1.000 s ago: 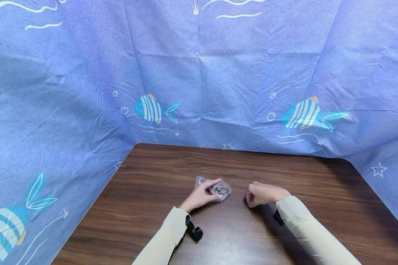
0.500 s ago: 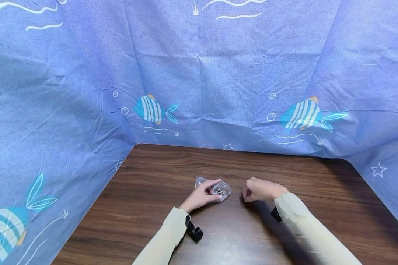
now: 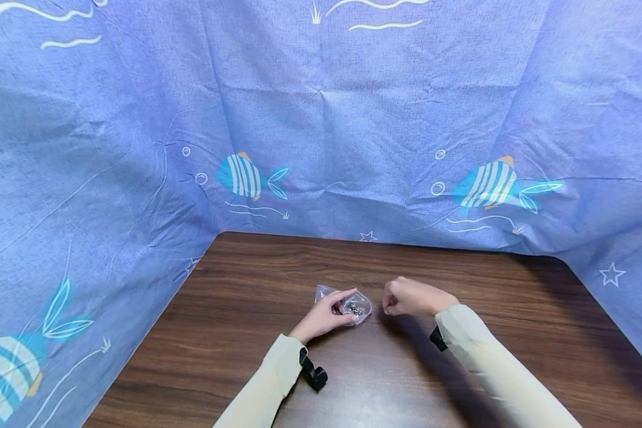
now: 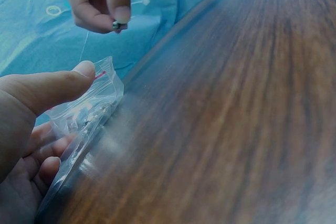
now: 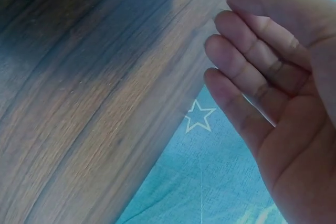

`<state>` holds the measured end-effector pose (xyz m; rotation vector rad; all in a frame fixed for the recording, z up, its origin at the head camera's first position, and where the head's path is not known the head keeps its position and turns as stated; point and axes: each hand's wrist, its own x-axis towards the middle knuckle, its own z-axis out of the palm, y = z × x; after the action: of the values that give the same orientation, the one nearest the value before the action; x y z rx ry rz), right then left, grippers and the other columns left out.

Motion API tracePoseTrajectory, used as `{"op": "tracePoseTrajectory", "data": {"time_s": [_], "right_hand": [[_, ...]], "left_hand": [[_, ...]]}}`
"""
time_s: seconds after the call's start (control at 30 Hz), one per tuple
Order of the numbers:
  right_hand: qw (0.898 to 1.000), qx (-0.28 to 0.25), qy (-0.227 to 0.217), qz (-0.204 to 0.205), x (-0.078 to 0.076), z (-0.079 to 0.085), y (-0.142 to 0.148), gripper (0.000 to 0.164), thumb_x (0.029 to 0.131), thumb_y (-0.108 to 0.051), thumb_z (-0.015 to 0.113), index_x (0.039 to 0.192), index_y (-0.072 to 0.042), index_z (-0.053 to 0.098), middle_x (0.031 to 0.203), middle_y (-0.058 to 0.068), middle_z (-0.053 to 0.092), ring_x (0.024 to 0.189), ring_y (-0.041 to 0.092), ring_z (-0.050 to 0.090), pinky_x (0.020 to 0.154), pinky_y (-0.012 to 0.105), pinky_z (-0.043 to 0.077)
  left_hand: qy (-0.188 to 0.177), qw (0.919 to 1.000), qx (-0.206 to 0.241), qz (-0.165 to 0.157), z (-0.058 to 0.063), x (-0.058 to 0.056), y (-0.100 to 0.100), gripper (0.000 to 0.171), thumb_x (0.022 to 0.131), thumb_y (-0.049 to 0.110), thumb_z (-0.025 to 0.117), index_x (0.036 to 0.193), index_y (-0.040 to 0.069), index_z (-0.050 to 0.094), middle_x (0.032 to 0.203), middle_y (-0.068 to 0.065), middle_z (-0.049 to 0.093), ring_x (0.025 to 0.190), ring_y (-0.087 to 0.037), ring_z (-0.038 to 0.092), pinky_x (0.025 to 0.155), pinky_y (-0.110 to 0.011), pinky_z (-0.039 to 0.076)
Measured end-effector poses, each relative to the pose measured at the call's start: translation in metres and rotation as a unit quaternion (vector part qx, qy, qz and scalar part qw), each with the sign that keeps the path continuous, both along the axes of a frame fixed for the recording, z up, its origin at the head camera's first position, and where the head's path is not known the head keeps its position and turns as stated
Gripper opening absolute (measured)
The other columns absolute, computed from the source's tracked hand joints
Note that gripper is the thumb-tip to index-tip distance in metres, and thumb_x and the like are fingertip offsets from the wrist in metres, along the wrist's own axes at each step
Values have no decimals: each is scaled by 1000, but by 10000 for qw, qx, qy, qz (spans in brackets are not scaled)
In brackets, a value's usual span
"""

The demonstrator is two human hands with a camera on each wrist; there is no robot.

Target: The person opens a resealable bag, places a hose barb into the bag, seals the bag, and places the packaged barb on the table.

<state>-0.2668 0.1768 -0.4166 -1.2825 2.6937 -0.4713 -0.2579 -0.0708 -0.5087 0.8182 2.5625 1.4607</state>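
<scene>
My left hand (image 3: 322, 315) holds a small clear zip bag (image 4: 107, 94) against the table, thumb on one side and fingers on the other. Inside the bag lie several tiny shiny metal pieces (image 3: 355, 309). Just right of the bag's rounded end, my right hand (image 3: 418, 298) hovers over the table. In the left wrist view its thumb and fingertip pinch a tiny metal piece (image 4: 116, 25), mostly covered by the fingers. The right wrist view shows the other fingers loosely bent, with a bit of the bag behind the thumb.
Both hands work over a dark wood-grain table (image 3: 235, 285). A blue curtain (image 3: 374, 142) with fish prints hangs along its back and left edges. Each wrist wears a black strap mount, the left mount (image 3: 314, 374) sitting close above the tabletop.
My right hand has moved left and farther from me, closer to the bag, with its fingers still pinched. The left hand and the bag have stayed put.
</scene>
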Motion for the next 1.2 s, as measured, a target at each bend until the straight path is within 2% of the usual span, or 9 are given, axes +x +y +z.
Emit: {"op": "tracePoseTrajectory", "data": {"time_s": [0.2,0.37,0.53,0.8,1.03,1.2], "right_hand": [[9999,-34,80,65,-3,1,-7,1,78,-7,71,77,-7,71,71,-7,66,62,-3,54,60,17,49],[10000,66,56,-20,-6,2,-13,7,76,-4,70,77,-11,72,71,-7,67,62,-2,55,60,17,49],[9998,137,143,-50,-8,2,-19,5,77,-7,72,77,-12,72,72,-8,66,62,-2,55,60,16,48],[9989,6,444,165,-11,1,-29,6,75,-4,70,76,-9,72,70,-7,65,61,-2,53,59,16,47],[9992,81,386,84,-13,2,-36,6,78,-4,70,80,-9,72,74,-8,62,64,-1,51,61,17,46],[9987,103,479,171,-14,1,-39,6,79,-4,71,80,-10,72,75,-7,64,67,0,53,63,18,47]], "left_hand": [[-7,10000,-29,-3,0,0,0,64,83,24,76,140,10,50,91,-7,58,75,-6,49,67,-21,43],[-8,10000,-29,16,0,0,0,64,83,25,75,140,11,50,91,-6,58,75,-6,49,66,-20,43],[-2,10000,-39,10,1,0,0,63,83,25,75,140,12,50,93,-6,58,75,-5,49,67,-20,43],[1,10000,-43,-19,1,1,0,63,84,24,75,141,11,50,94,-6,59,75,-6,49,67,-20,43],[1,10000,8,-43,0,0,0,63,83,24,75,140,11,50,96,-6,59,77,-7,51,67,-20,43],[-4,10000,2,-45,0,-1,0,63,84,24,75,140,12,50,97,-6,60,76,-6,51,68,-20,43]]}}
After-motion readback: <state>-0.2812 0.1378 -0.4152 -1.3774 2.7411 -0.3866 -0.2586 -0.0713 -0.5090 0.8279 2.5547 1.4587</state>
